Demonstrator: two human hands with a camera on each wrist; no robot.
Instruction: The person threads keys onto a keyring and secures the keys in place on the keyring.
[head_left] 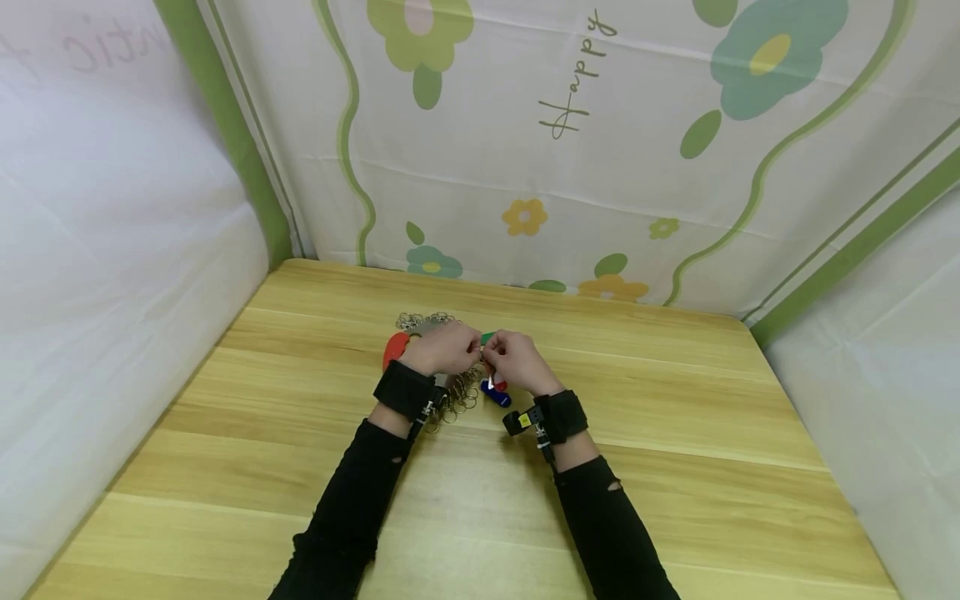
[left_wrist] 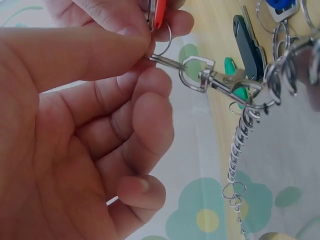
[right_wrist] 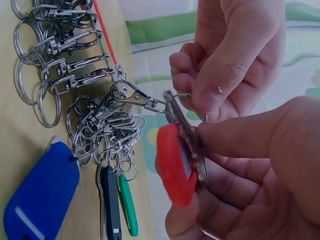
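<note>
Close together over the table, both hands work at a key ring. My left hand pinches a split ring between thumb and forefinger; the ring is linked to a silver swivel clasp. My right hand holds metal keys with a red key tag, right beside the left fingertips. The clasp hangs from a row of metal rings and clasps. Nearby are a blue key tag, a black-headed key and a green key tag.
A red rounded piece lies by the left wrist, partly covered. More rings lie behind the left hand. The wooden table ends at a flowered white cloth, with cloth walls on both sides.
</note>
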